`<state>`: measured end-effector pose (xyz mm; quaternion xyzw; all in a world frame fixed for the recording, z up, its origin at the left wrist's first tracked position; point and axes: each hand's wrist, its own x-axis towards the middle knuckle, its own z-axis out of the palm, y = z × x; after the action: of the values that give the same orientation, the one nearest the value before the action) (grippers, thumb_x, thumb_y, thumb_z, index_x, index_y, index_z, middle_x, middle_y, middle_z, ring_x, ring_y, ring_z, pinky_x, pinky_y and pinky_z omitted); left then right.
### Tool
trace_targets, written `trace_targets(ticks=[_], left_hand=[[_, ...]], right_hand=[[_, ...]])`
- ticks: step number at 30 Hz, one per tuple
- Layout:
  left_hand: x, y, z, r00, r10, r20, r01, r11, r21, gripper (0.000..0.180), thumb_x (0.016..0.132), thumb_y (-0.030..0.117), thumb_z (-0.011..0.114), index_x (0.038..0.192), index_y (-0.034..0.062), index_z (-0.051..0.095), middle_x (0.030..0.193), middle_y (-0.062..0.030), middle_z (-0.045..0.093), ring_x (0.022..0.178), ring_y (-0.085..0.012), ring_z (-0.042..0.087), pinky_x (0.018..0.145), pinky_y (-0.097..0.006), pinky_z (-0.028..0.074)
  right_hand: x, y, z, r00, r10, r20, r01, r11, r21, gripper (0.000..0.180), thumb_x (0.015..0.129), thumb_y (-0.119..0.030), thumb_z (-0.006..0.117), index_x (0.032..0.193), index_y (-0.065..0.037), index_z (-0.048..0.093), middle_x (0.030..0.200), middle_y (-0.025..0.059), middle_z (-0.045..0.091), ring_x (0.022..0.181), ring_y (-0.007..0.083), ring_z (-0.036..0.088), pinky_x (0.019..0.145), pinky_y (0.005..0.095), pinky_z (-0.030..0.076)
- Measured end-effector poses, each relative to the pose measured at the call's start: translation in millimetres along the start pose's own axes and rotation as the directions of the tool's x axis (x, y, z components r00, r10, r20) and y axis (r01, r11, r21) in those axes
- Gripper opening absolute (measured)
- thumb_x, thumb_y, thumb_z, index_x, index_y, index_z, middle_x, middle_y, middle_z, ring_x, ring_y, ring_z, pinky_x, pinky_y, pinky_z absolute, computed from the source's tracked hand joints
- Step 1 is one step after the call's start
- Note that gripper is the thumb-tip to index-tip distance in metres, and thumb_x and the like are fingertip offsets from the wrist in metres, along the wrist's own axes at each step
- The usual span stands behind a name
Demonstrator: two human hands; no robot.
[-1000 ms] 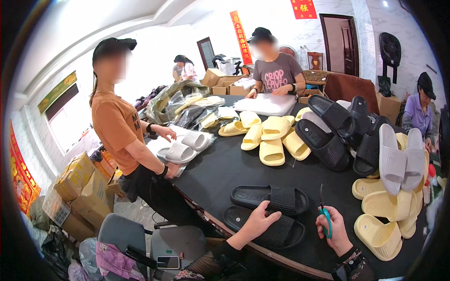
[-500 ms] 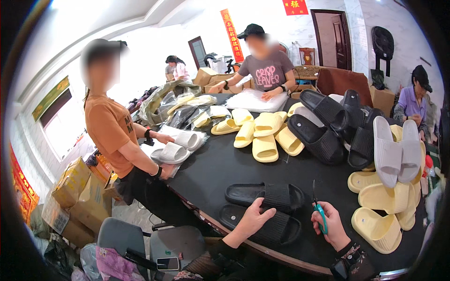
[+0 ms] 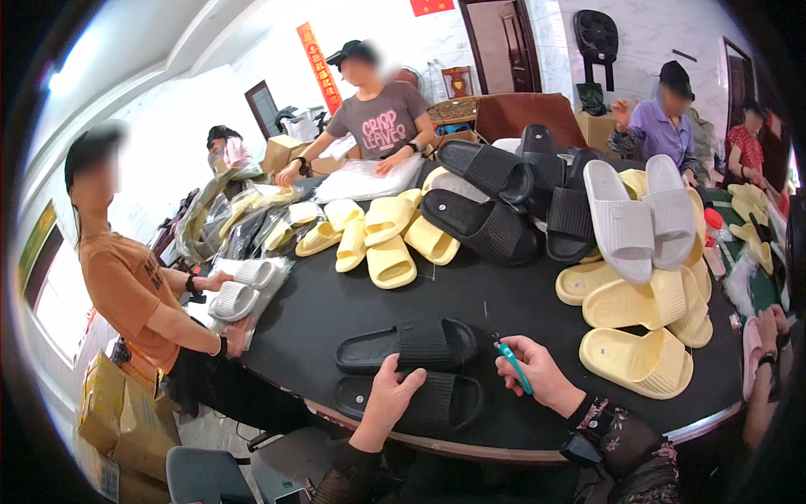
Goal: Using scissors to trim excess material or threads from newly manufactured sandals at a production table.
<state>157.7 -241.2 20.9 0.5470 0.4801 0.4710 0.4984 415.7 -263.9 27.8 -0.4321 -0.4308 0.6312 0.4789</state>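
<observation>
On my feed the head view now sits further R than a sec ago, so a co-worker in red [image 3: 744,153] shows near the far R edge. By the hands, main change: the turquoise-handled tool [image 3: 514,368] now leans L, vs nearly upright 0.5 s ago. The far black slide [image 3: 424,343] & near black slide [image 3: 449,403] keep their place on the desk [image 3: 294,328], side by side, toes R, so I'd judge the work's at abt the same stage, only the tool re-angled. L hand [image 3: 386,403] lies over the near slide, fingers unclenched, thumb parted from forefinger; forefinger tip's at the gap betw. the 2 slides; can't tell how hard it presses. R hand [image 3: 541,371] has its fingers wrapped round the tool's handle, just R of the far slide's toe, apart from it AFAICT; thin tip points up & a bit L, touching nothing I can see. Further R, a loose yellow slide [image 3: 635,363] lies near the R hand, below a heap w/ 2 lt grey slides [image 3: 619,227] on top.
</observation>
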Motion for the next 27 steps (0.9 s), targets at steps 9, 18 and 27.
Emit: trace_targets(ticks=[9, 18, 27], left_hand=[[-5.8, 8.3, 3.1, 0.999, -0.005, 0.053, 0.008, 0.999, -0.054, 0.037, 0.085, 0.010, 0.063, 0.115, -0.0053, 0.047, 0.095, -0.0070, 0.062, 0.082, -0.0090, 0.057, 0.072, -0.022, 0.048], [-2.9, 6.4, 1.6, 0.999, 0.002, 0.054, 0.002, 0.998, -0.069, 0.037, 0.085, 0.009, 0.063, 0.116, -0.0049, 0.047, 0.097, -0.0065, 0.061, 0.084, -0.0093, 0.058, 0.073, -0.022, 0.048], [-3.0, 7.2, 0.6, 0.997, 0.002, 0.079, 0.008, 0.992, -0.123, 0.038, 0.086, 0.009, 0.062, 0.117, -0.0046, 0.046, 0.101, -0.0084, 0.061, 0.087, -0.0114, 0.059, 0.075, -0.024, 0.049]], right_hand=[[-4.1, -1.6, 0.0, 1.000, -0.009, 0.007, 0.009, 1.000, -0.029, 0.039, 0.085, -0.015, 0.065, 0.116, 0.000, 0.047, 0.080, 0.0058, 0.057, 0.057, 0.0072, 0.055, 0.042, 0.0187, 0.042], [-1.6, -0.8, -0.4, 1.000, -0.008, 0.004, 0.008, 1.000, -0.030, 0.041, 0.084, -0.016, 0.065, 0.116, 0.001, 0.047, 0.081, 0.0062, 0.057, 0.058, 0.0079, 0.056, 0.042, 0.0191, 0.042], [-0.6, 1.2, 1.0, 1.000, -0.016, 0.020, 0.016, 0.999, -0.040, 0.046, 0.083, -0.020, 0.067, 0.119, 0.001, 0.047, 0.082, 0.0039, 0.060, 0.059, 0.0076, 0.055, 0.044, 0.0196, 0.042]])
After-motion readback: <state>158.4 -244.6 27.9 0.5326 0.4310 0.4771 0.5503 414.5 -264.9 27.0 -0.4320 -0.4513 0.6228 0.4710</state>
